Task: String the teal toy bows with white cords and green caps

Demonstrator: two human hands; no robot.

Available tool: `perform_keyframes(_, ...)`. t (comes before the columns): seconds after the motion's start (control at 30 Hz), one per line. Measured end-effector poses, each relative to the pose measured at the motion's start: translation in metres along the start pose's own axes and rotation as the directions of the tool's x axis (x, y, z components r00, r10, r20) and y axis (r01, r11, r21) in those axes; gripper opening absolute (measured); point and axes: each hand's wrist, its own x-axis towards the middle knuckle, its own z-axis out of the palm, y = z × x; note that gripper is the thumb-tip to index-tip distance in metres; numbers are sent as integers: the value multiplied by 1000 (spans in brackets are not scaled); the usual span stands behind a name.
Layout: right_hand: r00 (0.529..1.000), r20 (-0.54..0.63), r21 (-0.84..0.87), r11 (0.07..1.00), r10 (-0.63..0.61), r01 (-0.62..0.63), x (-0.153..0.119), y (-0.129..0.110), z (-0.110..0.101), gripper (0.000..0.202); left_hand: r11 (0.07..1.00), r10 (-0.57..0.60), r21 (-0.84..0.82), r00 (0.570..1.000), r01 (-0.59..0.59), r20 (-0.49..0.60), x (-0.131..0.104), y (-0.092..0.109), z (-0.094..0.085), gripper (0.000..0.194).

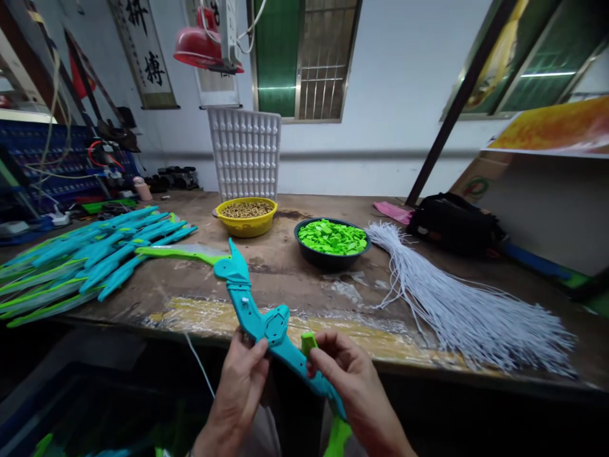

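A turquoise plastic toy bow (247,311) with green limb ends slants across the front of the bench, over my lap. My left hand (241,374) is closed around its middle, thumb on the front face beside a hexagon-shaped recess. Between the thumb and fingers of my right hand (349,381) is a small green plastic piece (308,343), close above the bow's lower arm. Whether that piece touches the bow, I cannot tell. A white cord (200,365) hangs down left of my left hand. The bow's lower end is partly hidden behind my right hand.
Beyond my hands stand a black bowl (307,252) of green pieces and a yellow bowl (245,226) of small brass-coloured parts. Several turquoise bows (109,251) are piled at left. A bundle of white cords (457,304) lies at right, near a black bag (454,222).
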Motion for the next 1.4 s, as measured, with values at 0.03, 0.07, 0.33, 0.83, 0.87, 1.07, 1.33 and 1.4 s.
perform_keyframes(0.03, 1000, -13, 21, 1000, -20, 20, 1, -2, 3, 38, 1000, 11, 1, 1000, -11, 26, -2, -4, 3, 64)
perform_keyframes(0.07, 999, -28, 36, 999, -39, 40, 1, -4, 6, 41, 1000, 19, 3, 999, -20, 49, -4, -7, 5, 65)
perform_keyframes(0.33, 992, -9, -106, 987, -124, 123, -3, -3, 10, 33, 997, 32, 70, 999, -30, -22, -16, -24, 18, 75)
perform_keyframes(0.83, 952, -87, -345, 905, -295, 249, -6, -4, 1, 14, 999, -2, 39, 994, -2, 108, -33, -42, 33, 55)
perform_keyframes(0.87, 948, -85, -368, 894, -305, 255, -5, -5, 0, 13, 999, -2, 39, 993, -2, 116, -33, -42, 34, 53)
perform_keyframes(1.07, 949, -54, -437, 862, -311, 257, -3, -9, -6, 13, 995, 26, 91, 989, -40, 149, -34, -43, 35, 52)
perform_keyframes(1.33, 932, -26, -591, 757, -362, 277, -7, -12, -6, 20, 983, 111, 139, 990, -122, 83, -30, -53, 31, 53)
perform_keyframes(1.4, 933, -4, -605, 743, -360, 284, -6, -13, -9, 31, 973, 129, 183, 989, -139, 66, -30, -54, 28, 55)
